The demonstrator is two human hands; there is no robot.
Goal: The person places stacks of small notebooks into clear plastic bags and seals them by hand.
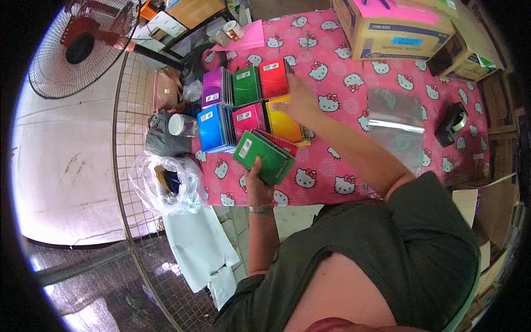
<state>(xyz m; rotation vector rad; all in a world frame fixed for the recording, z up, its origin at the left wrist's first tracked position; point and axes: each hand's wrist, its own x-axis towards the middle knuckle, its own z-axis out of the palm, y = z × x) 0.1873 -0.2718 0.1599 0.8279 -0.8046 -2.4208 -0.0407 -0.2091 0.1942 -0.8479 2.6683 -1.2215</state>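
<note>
My left hand [256, 176] is closed around a few small spiral notebooks, with a green notebook [264, 160] on top and a red notebook [279, 144] fanned out behind it. My right hand [299, 102] is over the yellow notebooks [285, 126]; its fingers are smeared by motion, and I cannot see whether it holds one. On the pink cloth, stacks of spiral notebooks stand in two rows: purple [214, 87], green [245, 86] and red [275, 77] at the back, blue [214, 128], pink [249, 119] and yellow in front.
Clear plastic sleeves [395, 130] and a black tape dispenser [452, 124] lie to the right on the patterned cloth [345, 185]. A cardboard box [395, 36] stands at the back right. At the left are a lidded jar [180, 125], a plastic bag [166, 185] and a fan [80, 48].
</note>
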